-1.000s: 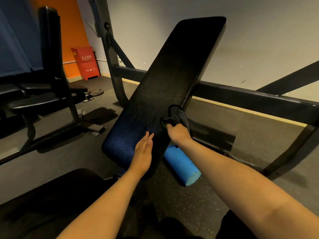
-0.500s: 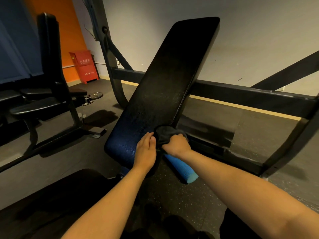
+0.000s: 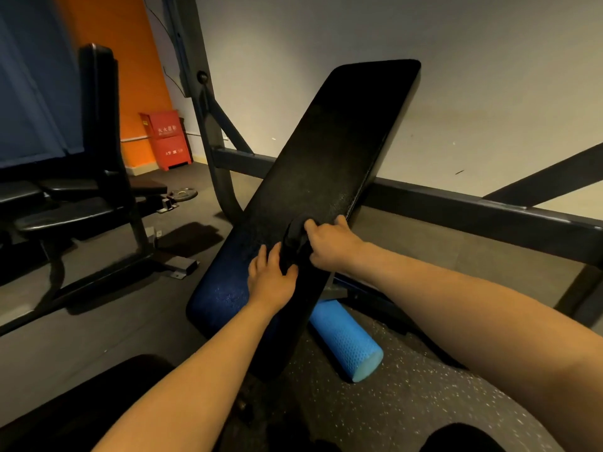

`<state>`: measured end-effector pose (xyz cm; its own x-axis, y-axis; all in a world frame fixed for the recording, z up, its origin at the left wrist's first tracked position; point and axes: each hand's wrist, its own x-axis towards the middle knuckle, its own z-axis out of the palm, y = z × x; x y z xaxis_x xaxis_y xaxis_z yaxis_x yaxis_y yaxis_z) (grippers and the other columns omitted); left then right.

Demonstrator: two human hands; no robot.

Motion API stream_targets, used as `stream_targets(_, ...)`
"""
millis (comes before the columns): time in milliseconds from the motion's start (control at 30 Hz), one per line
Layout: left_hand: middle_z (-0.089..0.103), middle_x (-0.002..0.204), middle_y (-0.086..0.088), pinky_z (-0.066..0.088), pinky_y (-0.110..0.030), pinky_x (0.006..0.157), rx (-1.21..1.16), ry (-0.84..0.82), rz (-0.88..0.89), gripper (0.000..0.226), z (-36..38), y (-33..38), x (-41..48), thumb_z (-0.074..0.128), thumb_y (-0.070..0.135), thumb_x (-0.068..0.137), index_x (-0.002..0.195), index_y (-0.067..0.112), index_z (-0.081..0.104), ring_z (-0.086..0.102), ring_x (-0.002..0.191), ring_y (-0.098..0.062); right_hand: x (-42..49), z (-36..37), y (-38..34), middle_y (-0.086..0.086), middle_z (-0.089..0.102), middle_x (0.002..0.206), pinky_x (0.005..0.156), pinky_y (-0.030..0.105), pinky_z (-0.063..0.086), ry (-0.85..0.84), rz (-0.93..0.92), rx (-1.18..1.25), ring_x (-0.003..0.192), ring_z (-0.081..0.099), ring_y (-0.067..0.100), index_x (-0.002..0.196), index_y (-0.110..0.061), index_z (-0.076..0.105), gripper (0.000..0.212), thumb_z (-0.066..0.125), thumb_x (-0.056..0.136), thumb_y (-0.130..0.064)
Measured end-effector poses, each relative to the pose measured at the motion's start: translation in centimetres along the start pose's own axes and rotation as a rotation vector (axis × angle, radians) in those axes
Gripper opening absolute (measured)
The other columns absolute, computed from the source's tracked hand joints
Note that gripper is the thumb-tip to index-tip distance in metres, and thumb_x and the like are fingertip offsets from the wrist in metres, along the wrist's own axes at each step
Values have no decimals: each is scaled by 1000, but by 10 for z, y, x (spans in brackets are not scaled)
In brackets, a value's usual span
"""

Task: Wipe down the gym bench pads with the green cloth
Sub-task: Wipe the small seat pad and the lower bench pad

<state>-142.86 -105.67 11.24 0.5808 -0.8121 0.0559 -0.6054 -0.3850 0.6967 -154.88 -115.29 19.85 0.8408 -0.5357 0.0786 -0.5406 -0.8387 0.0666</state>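
Clenching the cloth [image 3: 293,240] in the right grip [image 3: 331,245], pressing it onto the tilted padded surface [image 3: 332,151] — lower half, near the right edge. Laying the left grip [image 3: 270,282] flat on the surface, fingers straight, released, just beside the cloth (thumb possibly touching it; cannot tell). Reading the cloth as bunched and dark in this light. Seeing a blue foam roller [image 3: 346,341] lying on the floor [image 3: 98,321] beneath the surface's lower end.

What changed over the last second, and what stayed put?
The right hand, gripping the cloth, drew it from the right edge of the bench pad inward onto the pad face, beside the left hand, whose thumb now touches it. The left hand stayed on the lower pad; the blue foam roller did not move.
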Motion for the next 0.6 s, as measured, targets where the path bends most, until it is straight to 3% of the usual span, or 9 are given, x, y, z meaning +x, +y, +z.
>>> stream_targets(100,-13,167,3,3,-50,122,146,-72,-45,71,7,-7,10,35,58,100,157,38,-3,-10,152,-26,18,8,9,3,58,97,93,45,28,53,-75,-75,97,52,25,103,-24,44,15,49,88,-25)
stream_targets(200,-19,165,7,-3,-49,121,149,-45,-8,68,18,-20,9,27,63,100,155,44,-8,-15,152,-22,39,8,35,11,47,122,94,42,34,243,11,-130,114,43,33,120,-19,60,30,49,93,-20)
stream_targets(333,-19,165,9,-8,-47,119,117,-16,26,68,21,-27,11,29,63,100,155,45,-6,-17,151,-19,56,4,59,15,35,152,116,42,23,339,127,-7,144,22,35,136,-11,55,42,51,94,-6)
stream_targets(433,-18,165,12,-9,-47,119,83,-13,65,66,21,-30,9,33,59,101,155,45,-3,-17,151,-16,49,17,55,14,47,147,119,38,18,347,65,131,145,28,31,133,-8,57,48,55,85,-4)
stream_targets(600,-6,167,8,-7,-35,122,-147,-10,133,60,13,-43,0,39,23,106,158,33,10,-11,152,-12,7,52,12,6,62,131,115,40,27,398,-19,141,136,43,26,118,-13,70,54,42,78,-38)
